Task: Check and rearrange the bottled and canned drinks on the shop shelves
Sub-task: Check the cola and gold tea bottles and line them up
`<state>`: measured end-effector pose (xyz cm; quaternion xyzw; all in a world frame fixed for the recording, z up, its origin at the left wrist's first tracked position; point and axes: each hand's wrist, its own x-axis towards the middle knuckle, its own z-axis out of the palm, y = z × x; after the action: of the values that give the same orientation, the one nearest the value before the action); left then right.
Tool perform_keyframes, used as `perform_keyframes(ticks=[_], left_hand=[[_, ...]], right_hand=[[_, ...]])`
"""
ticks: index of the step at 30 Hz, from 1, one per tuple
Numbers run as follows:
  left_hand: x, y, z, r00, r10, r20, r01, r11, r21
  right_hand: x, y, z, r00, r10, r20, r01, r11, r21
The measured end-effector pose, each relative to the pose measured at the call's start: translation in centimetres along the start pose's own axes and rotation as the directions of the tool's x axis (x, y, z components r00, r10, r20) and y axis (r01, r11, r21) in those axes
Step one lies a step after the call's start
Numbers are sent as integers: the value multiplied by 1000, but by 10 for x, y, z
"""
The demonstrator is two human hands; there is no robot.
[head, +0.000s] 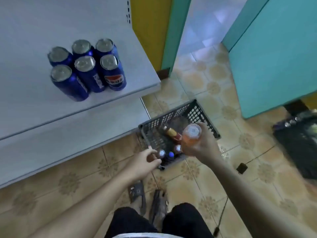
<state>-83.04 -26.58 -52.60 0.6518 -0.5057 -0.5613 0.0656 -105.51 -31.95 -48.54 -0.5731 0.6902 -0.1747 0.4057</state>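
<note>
Several blue cola cans [87,69] stand grouped in two rows on the white upper shelf [34,103]. On the tiled floor sits a dark mesh basket [199,114] holding several bottles [171,133], some upright with blue and white caps. My right hand [204,145] grips an orange drink bottle [191,136] over the basket. My left hand [145,160] hovers at the basket's near-left corner, fingers loosely curled, holding nothing.
A lower white shelf [68,145] juts out under the upper one. A teal and yellow partition [154,31] stands behind the shelves, and a teal cabinet [274,57] to the right. A black bin or bag [300,145] lies far right. My sandalled feet [147,201] stand below the basket.
</note>
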Motion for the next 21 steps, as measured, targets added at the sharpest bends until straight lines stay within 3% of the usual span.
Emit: perform_keyframes(ticks=[4, 9, 14, 18, 21], left_hand=[[54, -26, 52, 985, -163, 64, 164, 987, -2], [124, -44, 116, 952, -290, 96, 292, 957, -3], [220, -41, 164, 951, -296, 85, 298, 955, -12], [288, -38, 188, 958, -280, 65, 276, 959, 62], [320, -33, 205, 948, -290, 132, 262, 945, 193]], right_hand=[[35, 88, 16, 987, 137, -79, -140, 989, -35], [110, 180, 28, 979, 189, -75, -192, 981, -32], [192, 263, 39, 978, 160, -134, -165, 986, -27], [247, 323, 54, 975, 190, -116, -202, 974, -98], [281, 362, 70, 969, 237, -66, -245, 952, -186]])
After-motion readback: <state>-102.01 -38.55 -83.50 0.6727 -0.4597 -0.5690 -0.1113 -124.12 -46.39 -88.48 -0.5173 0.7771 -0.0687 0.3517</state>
